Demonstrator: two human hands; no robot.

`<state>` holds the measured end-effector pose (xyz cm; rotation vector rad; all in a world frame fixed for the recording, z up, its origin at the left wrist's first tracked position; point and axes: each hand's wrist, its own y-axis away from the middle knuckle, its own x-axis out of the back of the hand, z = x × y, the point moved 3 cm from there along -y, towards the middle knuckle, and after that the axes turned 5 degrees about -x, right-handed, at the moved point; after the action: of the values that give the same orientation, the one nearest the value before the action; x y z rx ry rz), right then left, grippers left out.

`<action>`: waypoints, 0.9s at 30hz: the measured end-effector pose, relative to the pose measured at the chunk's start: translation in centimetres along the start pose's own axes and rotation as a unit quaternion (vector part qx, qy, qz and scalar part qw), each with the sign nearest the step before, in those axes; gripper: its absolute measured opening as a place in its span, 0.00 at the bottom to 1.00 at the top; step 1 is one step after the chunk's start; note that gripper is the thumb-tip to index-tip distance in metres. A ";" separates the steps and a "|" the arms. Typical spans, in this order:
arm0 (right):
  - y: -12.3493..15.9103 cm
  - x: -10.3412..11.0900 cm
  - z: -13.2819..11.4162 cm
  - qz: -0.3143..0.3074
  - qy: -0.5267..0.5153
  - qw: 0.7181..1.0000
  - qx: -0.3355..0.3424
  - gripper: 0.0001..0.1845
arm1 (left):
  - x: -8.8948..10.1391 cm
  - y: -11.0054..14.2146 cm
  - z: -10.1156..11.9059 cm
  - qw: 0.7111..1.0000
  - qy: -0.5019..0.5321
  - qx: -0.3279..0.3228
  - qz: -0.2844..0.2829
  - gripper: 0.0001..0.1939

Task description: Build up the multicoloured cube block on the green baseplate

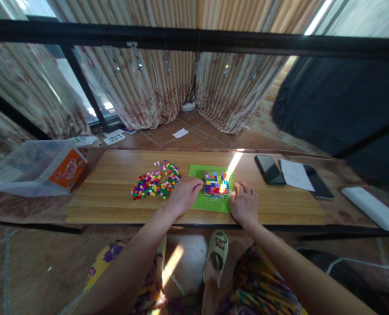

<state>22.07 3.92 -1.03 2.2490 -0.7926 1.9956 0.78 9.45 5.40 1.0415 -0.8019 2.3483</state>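
A green studded baseplate (210,203) lies on the wooden board, bearing a low rectangular block of multicoloured building bricks (216,183). My left hand (184,193) is over the plate's left side, thumb and forefinger pinched together at the left edge of the brick block. Whatever is between those fingertips is too small or hidden to make out. My right hand (245,203) lies at the plate's right edge, its fingers stretched forward and a little apart beside the bricks. Left of my left hand, many small loose bricks (153,183) in mixed colours are spread in a pile.
A clear plastic bin (27,168) with an orange label stands at the far left. To the right lie a dark phone (269,169), a white paper (296,174), another dark flat object (319,181) and a white device (371,205) with a cable. Sunlight streaks across the bricks.
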 end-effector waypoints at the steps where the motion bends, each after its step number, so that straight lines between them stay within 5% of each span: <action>1: 0.0 0.0 0.0 0.000 -0.001 1.000 -0.001 0.18 | -0.3 0.0 0.4 1.000 0.012 -0.004 0.005 0.12; 14: 0.1 -0.1 -0.1 -0.002 -0.012 1.000 -0.009 0.19 | -3.3 -1.0 1.6 0.998 0.035 -0.017 0.042 0.09; 27: 0.1 0.1 -0.1 0.000 -0.017 1.000 -0.008 0.18 | -3.9 -1.1 1.1 0.993 0.058 0.011 0.099 0.04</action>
<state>21.95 3.90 -0.98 2.2796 -0.8095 1.9500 4.39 8.95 3.35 0.8595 -0.8734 2.5620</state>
